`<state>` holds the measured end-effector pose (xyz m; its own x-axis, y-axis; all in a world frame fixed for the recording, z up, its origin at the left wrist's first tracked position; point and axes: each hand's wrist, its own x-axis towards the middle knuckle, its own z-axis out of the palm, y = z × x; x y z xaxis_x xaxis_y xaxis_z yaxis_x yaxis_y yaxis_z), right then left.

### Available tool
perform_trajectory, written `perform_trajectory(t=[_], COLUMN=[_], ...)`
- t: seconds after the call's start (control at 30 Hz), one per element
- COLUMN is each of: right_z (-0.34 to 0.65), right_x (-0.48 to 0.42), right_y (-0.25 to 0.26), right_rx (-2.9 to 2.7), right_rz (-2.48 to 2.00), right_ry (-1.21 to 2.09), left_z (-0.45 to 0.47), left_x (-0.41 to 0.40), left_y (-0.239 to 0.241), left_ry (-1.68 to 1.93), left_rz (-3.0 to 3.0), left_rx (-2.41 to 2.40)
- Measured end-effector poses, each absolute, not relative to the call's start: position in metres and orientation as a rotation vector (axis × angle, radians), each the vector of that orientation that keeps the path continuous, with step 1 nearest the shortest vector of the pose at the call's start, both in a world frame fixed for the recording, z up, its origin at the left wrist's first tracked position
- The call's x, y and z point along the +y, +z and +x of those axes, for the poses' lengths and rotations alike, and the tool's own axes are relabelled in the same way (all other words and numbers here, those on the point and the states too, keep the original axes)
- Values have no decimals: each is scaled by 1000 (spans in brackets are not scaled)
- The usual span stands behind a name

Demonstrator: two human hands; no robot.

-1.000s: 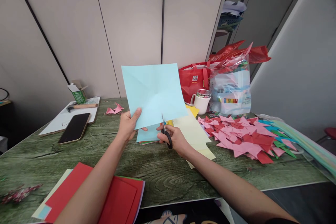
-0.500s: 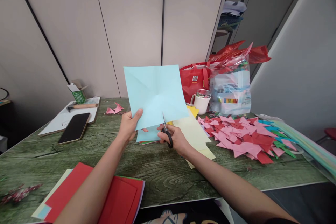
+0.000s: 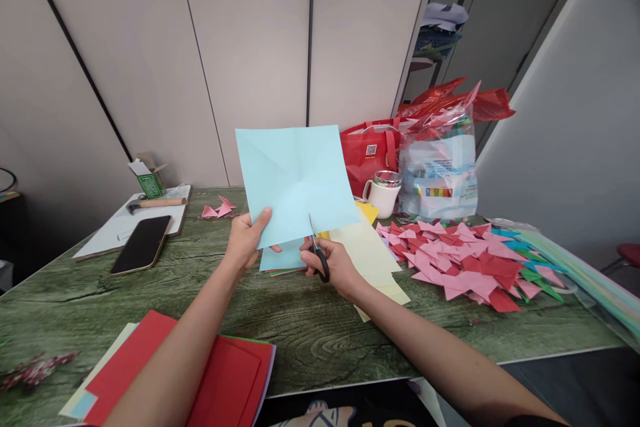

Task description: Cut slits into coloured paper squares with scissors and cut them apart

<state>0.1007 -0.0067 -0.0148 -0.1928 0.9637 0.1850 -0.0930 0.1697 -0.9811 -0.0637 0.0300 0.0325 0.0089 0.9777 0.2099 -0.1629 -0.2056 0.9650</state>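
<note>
A light blue sheet of paper with faint creases is held up above the table. My left hand is closed on its lower left corner, thumb in front and fingers behind. In my right hand is a pair of scissors with black handles. Its blades reach up over the lower edge of the sheet, right of the middle. Underneath the sheet, more light blue paper lies on the table, partly covered. Pale yellow sheets lie just right of it, beyond my right hand.
Folded pink and red paper pieces are heaped at the right. A white mug, red bag and plastic bag stand behind. Phone and hammer lie left. Red sheets lie under my left forearm.
The sheet's right side has shifted very slightly left. Both hands and the scissors stay almost in the same place.
</note>
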Motion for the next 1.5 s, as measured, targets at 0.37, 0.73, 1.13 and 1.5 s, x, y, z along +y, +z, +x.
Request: perform_trajectory(t=[0.37, 0.73, 1.13, 1.5], right_z=[101, 101, 102, 102], right_x=[-5, -4, -6, -5], right_y=[-18, -14, -12, -14], right_rx=[-1318, -1225, -1268, -1283], right_rz=[-883, -884, -912, -945], right_ry=[1301, 1333, 1277, 1261], left_z=[-64, -63, -62, -61], left_x=[29, 29, 28, 26], left_y=[34, 30, 31, 33], left_ry=[1418, 1346, 1328, 1331], left_rz=[1240, 1300, 1286, 1285], left_rx=[971, 932, 929, 937])
